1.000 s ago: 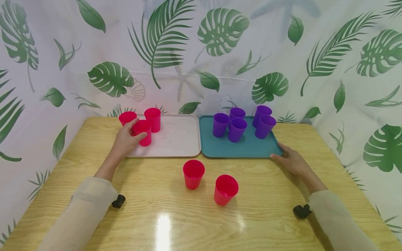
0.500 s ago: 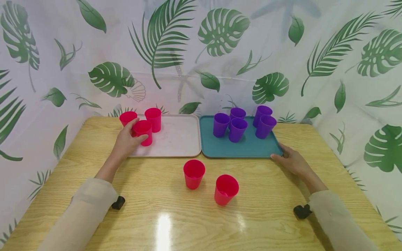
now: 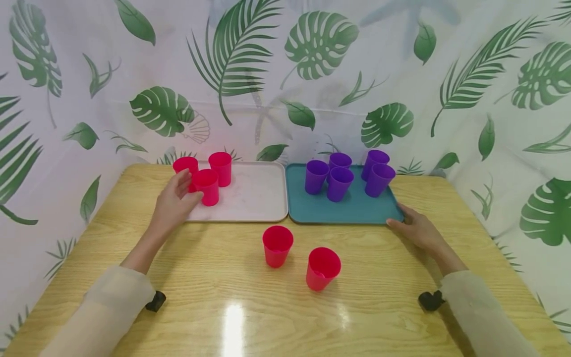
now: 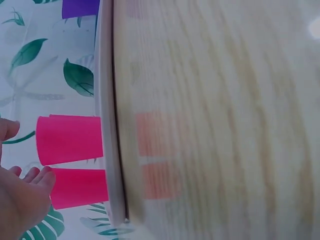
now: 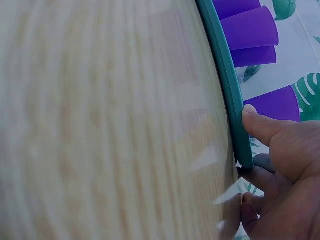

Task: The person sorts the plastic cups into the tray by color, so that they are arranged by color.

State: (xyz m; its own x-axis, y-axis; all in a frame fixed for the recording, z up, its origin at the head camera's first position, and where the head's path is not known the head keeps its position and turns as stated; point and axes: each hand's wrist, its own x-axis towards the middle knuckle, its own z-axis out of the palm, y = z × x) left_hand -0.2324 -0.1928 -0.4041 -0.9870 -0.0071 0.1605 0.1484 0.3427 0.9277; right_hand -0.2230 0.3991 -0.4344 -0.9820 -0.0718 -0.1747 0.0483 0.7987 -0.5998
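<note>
My left hand (image 3: 175,199) is beside the front red cup (image 3: 207,187) on the white tray (image 3: 254,198). Its thumb and fingers are spread apart around the cup's left side, and the left wrist view shows the thumb off the pink-red cup (image 4: 70,140). Two more red cups stand close behind, one partly hidden by the fingers. At the front right corner of the teal tray (image 3: 348,213), my right hand (image 3: 416,229) grips the edge. In the right wrist view its thumb (image 5: 257,122) presses the rim while other fingers reach under the corner.
Several purple cups (image 3: 340,184) stand upright on the teal tray, which sits against the white one. On the wooden table (image 3: 200,287) in front are two more red cups, a nearer one (image 3: 323,268) and a farther one (image 3: 277,247). A leaf-print cloth (image 3: 330,114) hangs behind.
The left hand has let go of the front red cup and drawn back slightly left, its fingers opening. The right hand stays at the teal tray's corner. The view has shifted slightly.
</note>
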